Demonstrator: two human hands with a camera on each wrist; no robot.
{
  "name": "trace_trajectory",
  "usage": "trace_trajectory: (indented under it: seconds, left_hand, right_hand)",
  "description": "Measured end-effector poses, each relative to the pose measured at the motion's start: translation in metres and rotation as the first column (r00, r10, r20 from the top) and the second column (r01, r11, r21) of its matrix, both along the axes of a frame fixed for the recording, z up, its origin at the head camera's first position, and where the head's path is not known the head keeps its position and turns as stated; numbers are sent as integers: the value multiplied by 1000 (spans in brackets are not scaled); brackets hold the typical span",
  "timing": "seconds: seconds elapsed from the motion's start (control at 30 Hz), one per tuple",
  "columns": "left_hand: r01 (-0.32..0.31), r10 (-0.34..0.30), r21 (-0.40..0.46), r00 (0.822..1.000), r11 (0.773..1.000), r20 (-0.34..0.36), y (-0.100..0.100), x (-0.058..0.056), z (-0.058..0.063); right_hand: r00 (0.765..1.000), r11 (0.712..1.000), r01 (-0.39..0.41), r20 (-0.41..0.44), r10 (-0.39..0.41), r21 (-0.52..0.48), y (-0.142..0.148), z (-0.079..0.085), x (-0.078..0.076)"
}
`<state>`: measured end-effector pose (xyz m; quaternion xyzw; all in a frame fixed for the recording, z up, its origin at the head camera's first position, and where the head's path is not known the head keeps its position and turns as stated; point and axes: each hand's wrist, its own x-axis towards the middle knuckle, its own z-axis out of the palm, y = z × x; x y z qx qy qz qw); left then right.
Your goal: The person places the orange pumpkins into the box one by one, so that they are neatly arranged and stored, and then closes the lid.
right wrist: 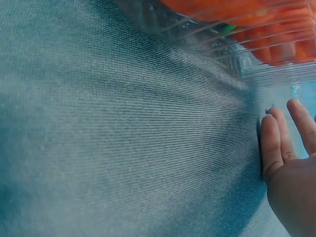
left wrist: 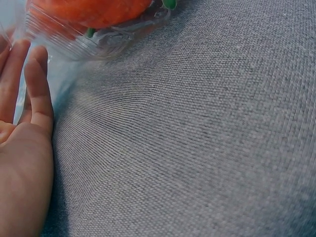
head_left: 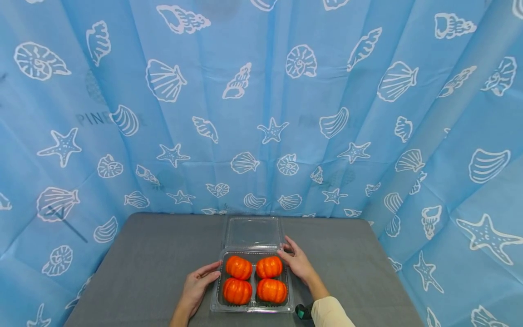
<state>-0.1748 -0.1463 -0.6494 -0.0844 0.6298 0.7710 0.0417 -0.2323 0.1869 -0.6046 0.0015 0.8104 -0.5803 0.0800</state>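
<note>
A clear plastic clamshell box [head_left: 253, 309] sits on the table with its lid [head_left: 253, 231] folded back, away from the person. Inside, several small orange pumpkins [head_left: 239, 268] stand in two rows. My left hand [head_left: 196, 286] is at the box's left side, thumb and fingertips at the rim, fingers fairly straight. At the far right corner, beside the lid's hinge, my right hand [head_left: 297, 262] has its fingers spread and loosely bent. Both wrist views show extended fingers next to the ribbed box wall; green bits show among the pumpkins [right wrist: 217, 10].
Grey cloth covers the table [head_left: 163, 254]. Behind it and to the sides hangs a blue curtain [head_left: 261, 104] printed with white shells and starfish. A small black and green item [head_left: 301, 311] is by the right sleeve [head_left: 332, 312].
</note>
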Motion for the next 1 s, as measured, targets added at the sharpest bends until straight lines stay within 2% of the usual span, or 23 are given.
trace_trajectory:
  seconds: [0.2,0.57,0.8,1.0]
  left_hand:
    - [3,-3,-19,1000,1000,-5,1,0,-2]
    - [-5,5,-16,1000,1000,-9,1,0,-2]
    - [-6,6,-25,1000,1000,-7,1,0,0]
    - [-10,9,-32,1000,999,-11,2,0,0]
  right_hand:
    - [1000,999,12,0,-12,-32,0,-1,-2]
    - [1000,999,19,-1,-19,-27,0,-4,-3]
    - [1000,999,28,-6,-28,-30,-2,-1,-5]
    - [999,997,19,-32,-21,-71,-2,2,-8]
